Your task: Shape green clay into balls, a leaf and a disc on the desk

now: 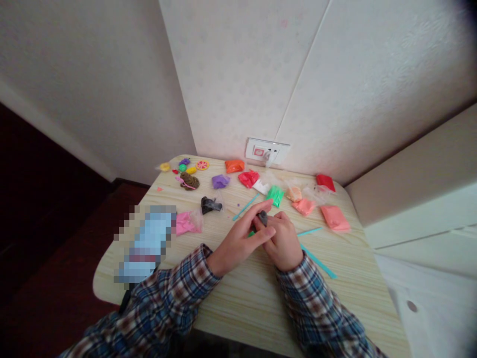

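Observation:
A small lump of dark grey modelling clay [263, 217] shows between my hands, above the middle of the table. My left hand [238, 243] closes round it from the left, its thumb and fingers on either side. My right hand [285, 242], fingers curled in, presses against it from the right. Part of the lump is hidden by the fingers. A bit of green [251, 233] peeks out under my left hand. Close by lie a green clay packet [276, 195] and thin blue strips, one a longer flat strip [318, 261] by my right wrist.
On the wooden table [231, 298] lie a black clay packet [211, 205], a pink packet [188, 222], a purple packet [220, 181] and several red and orange ones. Small fruit-like pieces [184, 162] and a brown coiled piece [190, 181] sit back left. A blurred-out screen [149, 243] stands left.

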`<state>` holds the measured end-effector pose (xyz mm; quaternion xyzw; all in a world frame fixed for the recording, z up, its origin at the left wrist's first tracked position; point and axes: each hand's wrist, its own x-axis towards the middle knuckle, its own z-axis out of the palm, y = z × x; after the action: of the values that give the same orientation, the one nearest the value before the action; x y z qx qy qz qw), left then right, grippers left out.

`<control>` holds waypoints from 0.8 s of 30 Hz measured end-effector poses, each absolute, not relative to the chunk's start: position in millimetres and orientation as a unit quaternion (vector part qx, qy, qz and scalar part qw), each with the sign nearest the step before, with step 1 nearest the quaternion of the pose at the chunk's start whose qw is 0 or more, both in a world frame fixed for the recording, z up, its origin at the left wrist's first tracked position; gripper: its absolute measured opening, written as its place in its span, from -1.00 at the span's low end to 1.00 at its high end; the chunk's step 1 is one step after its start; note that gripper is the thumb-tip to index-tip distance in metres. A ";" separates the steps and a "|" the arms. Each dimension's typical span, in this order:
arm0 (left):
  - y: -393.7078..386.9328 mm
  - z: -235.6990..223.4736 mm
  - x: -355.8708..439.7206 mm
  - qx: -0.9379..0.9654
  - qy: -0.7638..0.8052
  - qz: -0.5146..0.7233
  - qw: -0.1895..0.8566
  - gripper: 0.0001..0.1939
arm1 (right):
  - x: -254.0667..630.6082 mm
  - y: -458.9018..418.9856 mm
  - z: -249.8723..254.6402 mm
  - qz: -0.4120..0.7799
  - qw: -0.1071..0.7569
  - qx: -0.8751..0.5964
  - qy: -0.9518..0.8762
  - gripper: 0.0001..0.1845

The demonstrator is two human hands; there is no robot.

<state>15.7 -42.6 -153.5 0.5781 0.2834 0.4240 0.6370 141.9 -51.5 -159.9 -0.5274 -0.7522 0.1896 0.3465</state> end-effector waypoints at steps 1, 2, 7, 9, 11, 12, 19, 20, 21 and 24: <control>-39.9 -153.8 15.7 0.558 0.304 0.420 0.648 -0.54 | 139.9 -51.9 -160.1 0.178 0.331 -0.525 -0.764 -0.58; -37.1 -153.8 15.1 0.533 0.316 0.420 0.663 -0.60 | 138.9 -52.5 -159.3 0.168 0.313 -0.524 -0.774 -0.62; -29.8 -145.2 6.8 0.362 0.250 0.479 0.760 -0.66 | 151.1 -54.7 -138.0 0.204 0.336 -0.510 -0.765 -0.64; -36.0 -137.0 7.1 0.334 0.211 0.492 0.776 -0.62 | 154.2 -54.5 -124.8 0.169 0.419 -0.518 -0.726 -0.59; -47.0 -126.7 11.6 0.326 0.193 0.480 0.791 -0.58 | 147.4 -55.0 -113.2 0.115 0.462 -0.502 -0.722 -0.50; -52.8 -121.1 14.9 0.322 0.191 0.472 0.798 -0.56 | 140.1 -55.8 -109.0 0.094 0.458 -0.488 -0.737 -0.46; -56.3 -94.5 29.3 0.366 0.255 0.530 0.721 -0.32 | 87.3 -72.3 -102.0 0.036 0.410 -0.415 -0.812 -0.30; -52.4 -92.5 28.9 0.374 0.255 0.532 0.716 -0.34 | 86.1 -73.9 -101.0 0.038 0.420 -0.424 -0.801 -0.33; -48.5 -90.3 28.0 0.378 0.249 0.529 0.718 -0.35 | 85.9 -75.1 -99.8 0.037 0.436 -0.430 -0.789 -0.35; -40.3 -82.1 23.4 0.368 0.177 0.508 0.758 -0.32 | 87.3 -77.4 -96.8 0.050 0.432 -0.407 -0.803 -0.32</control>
<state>23.4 -40.3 -82.1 0.3684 0.1769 0.5085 0.7579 87.3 -77.4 -96.8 -0.4074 -0.8030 0.0497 0.4321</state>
